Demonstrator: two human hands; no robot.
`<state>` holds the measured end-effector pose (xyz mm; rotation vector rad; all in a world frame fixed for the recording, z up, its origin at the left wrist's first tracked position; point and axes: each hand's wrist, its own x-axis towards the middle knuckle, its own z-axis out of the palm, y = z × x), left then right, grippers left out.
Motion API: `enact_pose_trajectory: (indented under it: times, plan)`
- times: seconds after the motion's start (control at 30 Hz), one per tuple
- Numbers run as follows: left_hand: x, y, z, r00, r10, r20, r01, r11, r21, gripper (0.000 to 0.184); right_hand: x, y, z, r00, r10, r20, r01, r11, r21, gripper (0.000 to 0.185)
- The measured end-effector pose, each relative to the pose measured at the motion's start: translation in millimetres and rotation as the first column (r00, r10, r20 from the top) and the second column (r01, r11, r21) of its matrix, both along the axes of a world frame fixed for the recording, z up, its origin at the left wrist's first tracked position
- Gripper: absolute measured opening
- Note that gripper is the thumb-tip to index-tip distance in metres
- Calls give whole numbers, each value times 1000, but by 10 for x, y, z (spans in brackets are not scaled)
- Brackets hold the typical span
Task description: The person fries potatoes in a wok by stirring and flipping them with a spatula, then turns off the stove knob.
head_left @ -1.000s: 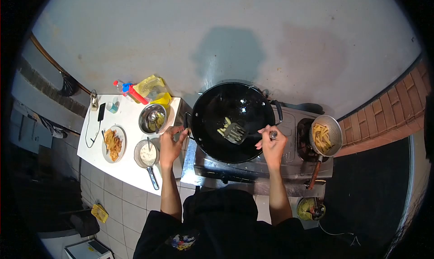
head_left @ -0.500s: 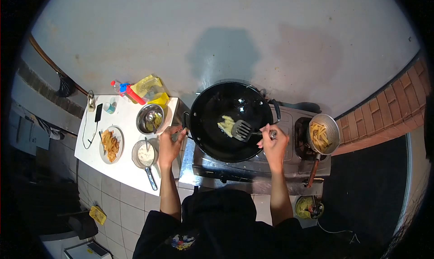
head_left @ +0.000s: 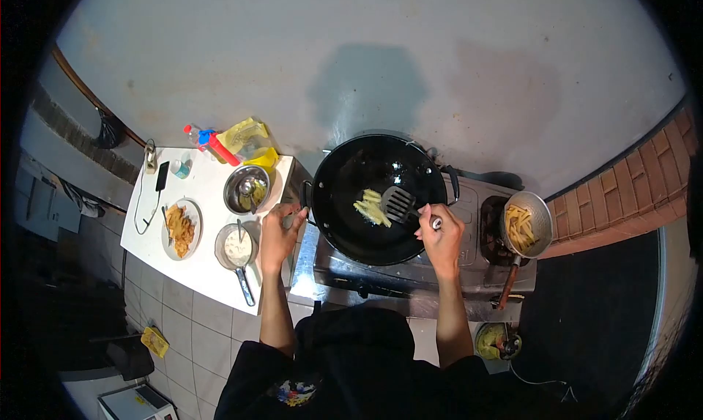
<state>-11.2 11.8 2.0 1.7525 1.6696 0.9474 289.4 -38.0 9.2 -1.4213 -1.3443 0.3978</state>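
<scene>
A large black wok (head_left: 366,240) stands on the steel stove, with several pale strips of food (head_left: 372,207) near its middle. My right hand (head_left: 441,237) is closed round the handle of a slotted spatula (head_left: 398,203), whose head rests in the wok just right of the strips. On the other side, my left hand (head_left: 282,235) is at the wok's left handle (head_left: 305,194), thumb and fingers curled near it; whether it grips the handle or a cloth is too small to tell.
Right of the wok, a small pan (head_left: 539,226) of fried strips sits on a burner. The white table (head_left: 209,281) holds a plate of food (head_left: 189,251), a metal bowl (head_left: 236,200), a pot of batter (head_left: 237,248), a phone (head_left: 162,176), bottles and a yellow bag (head_left: 249,138).
The spatula head has drawn off the strips, turned, and moved slightly up and right. The strips show more fully and lie spread apart. My left hand has stayed by the handle.
</scene>
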Motion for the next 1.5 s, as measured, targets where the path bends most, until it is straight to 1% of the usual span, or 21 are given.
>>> enact_pose_trajectory:
  times: [0.03, 0.07, 0.13, 0.17, 0.27, 0.4, 0.47, 0.6, 0.7, 0.77, 0.8, 0.87, 1.0, 1.07, 1.1, 1.17, 1.23, 1.3, 1.37, 1.43, 1.5]
  plan:
    - [-1, 3, -2, 1000, 0, 10, 0, 1000, -12, 31, -13, -1, 13, 999, 23, -45, -22, 1000, 9, 12]
    - [0, 10, -3, 1000, -1, 21, 1, 1000, -23, 32, -7, -8, 24, 999, 21, -45, -21, 1000, 9, 12]
    - [13, 5, 14, 1000, 10, 11, -10, 1000, -14, 32, 31, -12, 43, 990, -42, -134, 40, 999, -15, 11]
    - [8, -8, 19, 1000, 20, -2, -20, 1000, -7, 31, 51, -16, 41, 990, -36, -135, 34, 999, -16, 11]
    - [-4, 2, -13, 1000, 13, 4, -13, 1000, -2, 32, 110, -61, 33, 998, -28, -49, 28, 1000, -12, 11]
    - [5, 7, -7, 1000, 22, 21, -21, 999, -36, 32, 56, -96, 38, 997, 23, -70, -27, 998, -53, 11]
    - [-24, 24, -63, 1000, -8, 6, 7, 1000, 26, 31, 10, -47, -21, 996, 44, -73, -45, 999, -5, 10]
    - [-3, 10, 0, 1000, 5, 3, -5, 1000, 7, 30, 7, 14, -53, 994, 61, -88, -57, 997, 42, 10]
    - [14, 2, 16, 1000, 12, 18, -12, 1000, -17, 29, -2, 10, -7, 996, 25, -91, -20, 998, 58, 12]
    - [-1, 14, -29, 1000, 9, 9, -9, 1000, 10, 28, -9, 18, -56, 972, -49, -228, 39, 998, -50, 17]
    - [2, 12, -24, 1000, 11, 9, -11, 1000, 10, 28, -12, 21, -66, 973, -48, -227, 38, 998, -50, 17]
    - [11, 5, -4, 999, 1, 33, -1, 1000, 19, 27, -23, 26, -86, 923, -89, -374, 35, 988, -150, 24]
    - [13, 1, 3, 999, 21, 30, -21, 1000, 1, 27, -18, 43, -202, 895, -97, -435, 27, 986, -164, 27]
    - [10, 7, -11, 999, 6, 34, -7, 1000, 22, 28, -12, 70, -225, 870, -103, -481, 52, 992, -118, 29]
    - [15, 1, -18, 999, 3, 36, -4, 1000, 20, 28, -13, 55, -227, 871, -107, -480, 55, 991, -120, 29]
    - [6, 11, -10, 1000, 9, 5, -9, 1000, 25, 28, -41, 42, -222, 889, -52, -455, -21, 988, -154, 30]
    - [17, 0, 52, 1000, 15, 0, -15, 1000, 4, 29, -35, 18, -130, 907, -54, -417, -23, 984, -178, 29]
    - [22, -3, 69, 1000, 20, -3, -20, 1000, -18, 29, 10, 38, -108, 909, -111, -401, 49, 986, -161, 28]
    - [26, 0, 58, 1000, 12, 10, -12, 1000, 8, 30, 24, 59, -195, 903, -120, -412, 69, 988, -135, 29]
    - [13, 12, 19, 1000, 13, 14, -13, 1000, 6, 30, -9, 34, -176, 921, -61, -384, -8, 985, -175, 28]
    - [4, 12, 10, 1000, 19, 20, -20, 1000, 5, 31, -9, 16, -146, 922, -46, -384, -23, 985, -172, 28]
